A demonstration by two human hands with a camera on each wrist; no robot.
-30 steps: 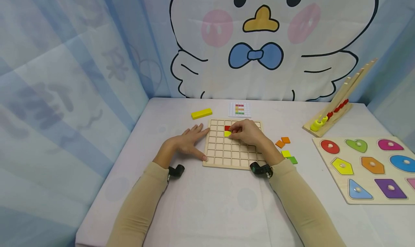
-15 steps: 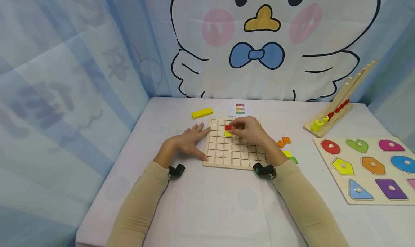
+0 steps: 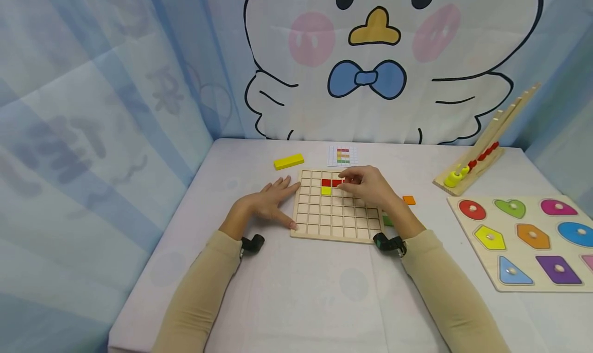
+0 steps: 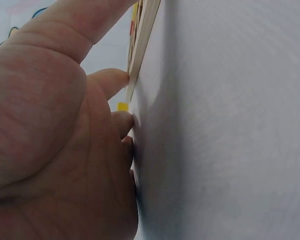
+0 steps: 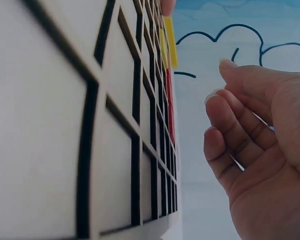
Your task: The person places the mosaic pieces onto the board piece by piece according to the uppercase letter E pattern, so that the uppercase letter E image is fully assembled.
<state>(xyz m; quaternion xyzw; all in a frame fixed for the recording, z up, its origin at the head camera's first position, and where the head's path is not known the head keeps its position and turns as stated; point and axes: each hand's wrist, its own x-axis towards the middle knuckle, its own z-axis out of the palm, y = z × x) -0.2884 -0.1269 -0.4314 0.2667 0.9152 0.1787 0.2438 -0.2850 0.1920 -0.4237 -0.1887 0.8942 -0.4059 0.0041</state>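
A wooden grid board [image 3: 324, 222] lies flat on the table, with red tiles [image 3: 331, 182] side by side in an upper row and one yellow tile [image 3: 326, 191] just below the left one. My left hand [image 3: 271, 201] rests at the board's left edge, fingers spread, thumb touching the lower left corner. Over the board's upper right part hovers my right hand [image 3: 366, 186], near the red tiles. Its fingers [image 5: 227, 110] are loosely bent, and the right wrist view shows nothing between them. The hand hides the right end of the red row.
Behind the board lie a yellow block [image 3: 289, 161] and a printed pattern card [image 3: 343, 156]. An orange tile [image 3: 409, 200] and a partly hidden green tile [image 3: 387, 221] are to the right. Beyond are a shape puzzle board [image 3: 505, 260] and a slanted wooden bead stand [image 3: 486, 137].
My right hand has moved right and away from the yellow tile, uncovering more of the red row. It now hides some of the loose tiles beside the board. My left hand stays put.
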